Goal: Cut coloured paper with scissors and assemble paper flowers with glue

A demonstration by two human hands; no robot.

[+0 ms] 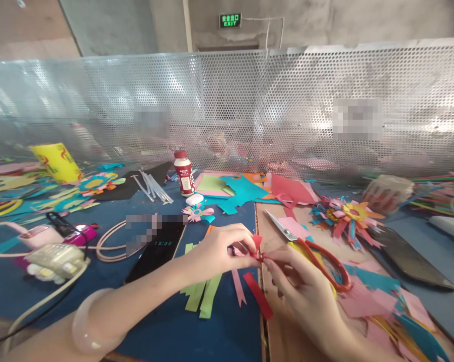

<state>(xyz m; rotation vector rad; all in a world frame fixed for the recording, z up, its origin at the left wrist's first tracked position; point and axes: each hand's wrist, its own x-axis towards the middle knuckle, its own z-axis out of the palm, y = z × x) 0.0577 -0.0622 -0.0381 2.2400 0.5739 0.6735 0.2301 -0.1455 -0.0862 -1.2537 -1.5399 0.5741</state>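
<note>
Between my two hands, over the seam of the table, is a small piece of red paper [256,242]. My left hand [227,246] pinches it from the left, thumb and fingers pressed together. From the right, my right hand [298,281] pinches its lower end, the fingers curled. Just below lie a red paper strip [257,295] and a pink strip with a notched end [239,287]. Light green strips [208,299] rest under my left wrist. Orange-handled scissors [321,261] lie partly behind my right hand, blades pointing up and left.
A black phone [157,249] and power plugs [55,261] with cables sit at left. A red-capped bottle [183,173] stands behind, near coloured paper sheets [245,190]. Paper flowers [351,216], another phone [411,259] and paper scraps [370,299] lie at right. A perforated metal screen [227,100] borders the back.
</note>
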